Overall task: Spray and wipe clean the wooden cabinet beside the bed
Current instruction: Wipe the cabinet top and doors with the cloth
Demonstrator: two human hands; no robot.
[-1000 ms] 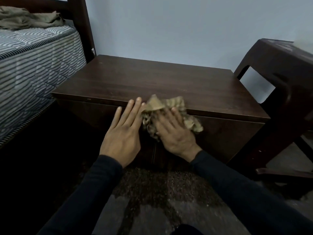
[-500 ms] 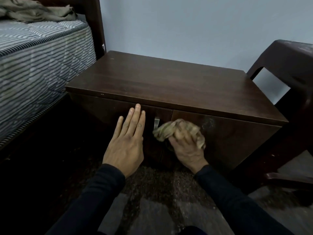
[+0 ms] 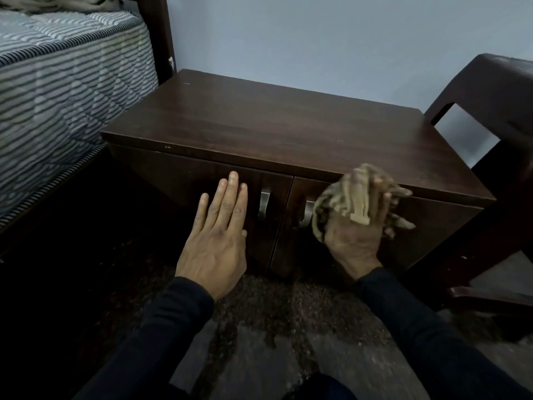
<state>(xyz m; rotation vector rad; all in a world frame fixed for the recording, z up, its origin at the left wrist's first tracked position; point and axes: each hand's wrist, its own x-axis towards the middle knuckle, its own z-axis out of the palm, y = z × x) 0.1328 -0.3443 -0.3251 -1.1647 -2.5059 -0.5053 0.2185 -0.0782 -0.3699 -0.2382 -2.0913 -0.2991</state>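
Observation:
The dark wooden cabinet (image 3: 274, 125) stands between the bed and a chair, with two front doors and two metal handles (image 3: 264, 203). My left hand (image 3: 216, 235) lies flat with straight fingers against the left door, just left of its handle. My right hand (image 3: 357, 226) grips a crumpled beige cloth (image 3: 352, 197) and presses it on the upper part of the right door, near the top edge. The cloth covers part of the right handle. No spray bottle is in view.
A striped mattress (image 3: 63, 82) on a dark bed frame fills the left side. A dark chair (image 3: 496, 116) stands close to the cabinet's right side. A pale wall is behind. The floor in front is dark and speckled, with wet-looking streaks.
My right hand with the cloth has moved right and up along the right door. The left hand has stayed flat on the left door. The view has shifted so that both handles show.

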